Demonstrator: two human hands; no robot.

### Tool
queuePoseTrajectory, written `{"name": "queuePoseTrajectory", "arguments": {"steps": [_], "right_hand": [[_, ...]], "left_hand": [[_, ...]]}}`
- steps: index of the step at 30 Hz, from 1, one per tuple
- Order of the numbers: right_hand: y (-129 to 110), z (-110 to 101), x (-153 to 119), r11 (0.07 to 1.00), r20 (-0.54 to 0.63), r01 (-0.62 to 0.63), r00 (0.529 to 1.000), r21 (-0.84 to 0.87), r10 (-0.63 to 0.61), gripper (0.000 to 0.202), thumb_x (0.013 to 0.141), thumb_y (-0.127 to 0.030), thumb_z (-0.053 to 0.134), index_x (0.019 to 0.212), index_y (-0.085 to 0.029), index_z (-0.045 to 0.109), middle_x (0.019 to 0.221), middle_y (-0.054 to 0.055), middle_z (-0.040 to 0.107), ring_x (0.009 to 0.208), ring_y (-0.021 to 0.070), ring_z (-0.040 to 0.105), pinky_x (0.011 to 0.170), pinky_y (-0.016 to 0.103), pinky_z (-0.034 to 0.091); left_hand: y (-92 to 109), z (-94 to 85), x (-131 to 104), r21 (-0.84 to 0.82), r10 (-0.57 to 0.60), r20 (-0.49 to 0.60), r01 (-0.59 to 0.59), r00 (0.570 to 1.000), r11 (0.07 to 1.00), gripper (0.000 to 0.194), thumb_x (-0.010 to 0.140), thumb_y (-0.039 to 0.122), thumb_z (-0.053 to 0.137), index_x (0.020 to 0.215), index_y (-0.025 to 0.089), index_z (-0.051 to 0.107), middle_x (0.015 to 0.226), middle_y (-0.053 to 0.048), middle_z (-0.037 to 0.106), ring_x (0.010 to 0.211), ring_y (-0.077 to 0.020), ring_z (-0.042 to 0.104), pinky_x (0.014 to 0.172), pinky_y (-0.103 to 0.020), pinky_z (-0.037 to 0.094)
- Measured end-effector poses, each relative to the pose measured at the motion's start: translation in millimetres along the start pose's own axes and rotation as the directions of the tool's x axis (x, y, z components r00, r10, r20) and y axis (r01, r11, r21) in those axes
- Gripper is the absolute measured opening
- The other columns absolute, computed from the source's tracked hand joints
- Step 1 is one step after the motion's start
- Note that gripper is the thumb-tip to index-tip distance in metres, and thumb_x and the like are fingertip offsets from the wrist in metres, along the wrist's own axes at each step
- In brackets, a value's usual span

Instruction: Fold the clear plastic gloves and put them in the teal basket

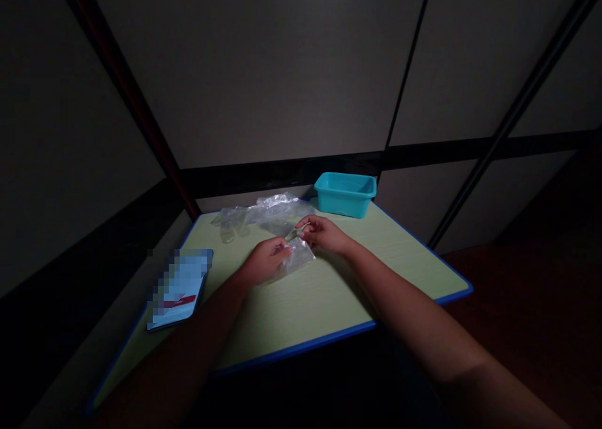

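Above the middle of the pale green table (pixel 338 291), a small clear plastic bag (pixel 296 263) is held between my two hands. My left hand (pixel 267 259) is closed on the bag's left side, thumb on top. At its upper edge my right hand (pixel 322 233) pinches with bent fingers, close to a thin pale strip or loop (pixel 295 231) whose kind I cannot make out. Behind my hands lie more crumpled clear plastic bags (pixel 277 208), with a rounded clear piece (pixel 228 233) at their left end.
A turquoise plastic basin (pixel 345 194) stands at the table's back right corner. On the left side lies a tablet or phone-like device (pixel 181 288) with a lit screen. Blue edging (pixel 296 354) runs round the table, and panelled walls (pixel 282 71) rise close behind it.
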State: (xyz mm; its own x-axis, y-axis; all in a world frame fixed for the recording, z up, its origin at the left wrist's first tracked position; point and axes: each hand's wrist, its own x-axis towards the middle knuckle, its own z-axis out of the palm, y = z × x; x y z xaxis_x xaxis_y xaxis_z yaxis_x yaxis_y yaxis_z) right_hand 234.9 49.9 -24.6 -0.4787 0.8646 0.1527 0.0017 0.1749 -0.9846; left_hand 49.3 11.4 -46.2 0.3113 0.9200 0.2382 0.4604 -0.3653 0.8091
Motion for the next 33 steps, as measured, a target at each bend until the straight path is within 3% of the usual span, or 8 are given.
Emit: {"name": "queuePoseTrajectory", "arguments": {"steps": [5,10,14,17,22,27,33], "right_hand": [[1,6,-1,0.993,-0.103,-0.1,0.99,-0.063,0.093,0.021,0.077,-0.037,0.055,0.07,-0.018,0.049,0.049,-0.005,0.049,0.038,0.0084,0.044,0.035,0.019,0.036],[12,11,1,0.961,-0.105,-0.127,0.989,-0.244,0.104,0.031,0.082,-0.043,0.05,0.064,-0.018,0.047,0.044,-0.005,0.047,0.035,0.009,0.044,0.034,0.02,0.034],[13,13,1,0.903,-0.09,-0.029,0.996,-0.43,-0.01,0.033,0.086,-0.041,0.044,0.062,-0.018,0.047,0.044,-0.004,0.047,0.039,0.0093,0.044,0.041,0.021,0.032],[10,13,1,0.787,-0.092,0.068,0.983,-0.613,-0.157,0.034,0.086,-0.035,0.044,0.058,-0.017,0.048,0.048,-0.003,0.047,0.048,0.0091,0.042,0.047,0.021,0.028],[4,10,-1,0.646,-0.088,0.099,0.964,-0.757,-0.251,0.028,0.086,-0.031,0.045,0.064,-0.016,0.054,0.057,-0.001,0.051,0.056,0.0101,0.041,0.052,0.022,0.025],[0,3,-4,0.633,-0.069,0.136,0.955,-0.762,-0.288,0.022,0.085,-0.03,0.046,0.072,-0.017,0.057,0.061,-0.001,0.053,0.057,0.0115,0.042,0.053,0.022,0.025],[-3,-4,-4,0.615,-0.114,0.099,0.948,-0.782,-0.297,0.02,0.086,-0.032,0.046,0.076,-0.02,0.058,0.063,0.001,0.056,0.059,0.014,0.045,0.054,0.023,0.025]], "left_hand": [[-1,0.9,0,0.034,-0.035,-0.046,0.037,0.998,0.999,0.021,0.076,0.037,0.049,0.067,0.018,0.049,0.057,0.005,0.048,0.052,-0.0107,0.046,0.048,-0.021,0.032],[4,1.1,0,0.079,-0.025,-0.087,0.032,0.996,0.996,0.02,0.076,0.036,0.049,0.067,0.018,0.051,0.059,0.004,0.05,0.054,-0.0113,0.047,0.049,-0.021,0.033],[8,1.5,-1,0.091,-0.035,-0.091,0.043,0.995,0.995,0.019,0.075,0.035,0.049,0.067,0.018,0.051,0.06,0.003,0.052,0.056,-0.0116,0.048,0.049,-0.02,0.034],[8,2.4,-1,0.09,-0.024,-0.097,0.033,0.995,0.995,0.02,0.076,0.036,0.048,0.068,0.018,0.051,0.061,0.003,0.053,0.058,-0.0122,0.05,0.051,-0.021,0.036],[6,4.5,-2,0.093,-0.032,-0.083,0.04,0.996,0.995,0.023,0.073,0.04,0.054,0.081,0.018,0.054,0.071,0.003,0.056,0.063,-0.014,0.053,0.057,-0.023,0.039],[16,4.1,-6,0.237,-0.048,-0.043,0.057,0.998,0.97,0.048,0.065,0.038,0.068,0.106,0.019,0.052,0.087,-0.001,0.06,0.074,-0.0175,0.057,0.067,-0.027,0.042],[20,2.4,-8,0.299,0.089,-0.024,-0.078,0.996,0.951,0.063,0.064,0.036,0.072,0.119,0.019,0.047,0.111,-0.009,0.057,0.098,-0.0242,0.054,0.083,-0.035,0.043]]}}
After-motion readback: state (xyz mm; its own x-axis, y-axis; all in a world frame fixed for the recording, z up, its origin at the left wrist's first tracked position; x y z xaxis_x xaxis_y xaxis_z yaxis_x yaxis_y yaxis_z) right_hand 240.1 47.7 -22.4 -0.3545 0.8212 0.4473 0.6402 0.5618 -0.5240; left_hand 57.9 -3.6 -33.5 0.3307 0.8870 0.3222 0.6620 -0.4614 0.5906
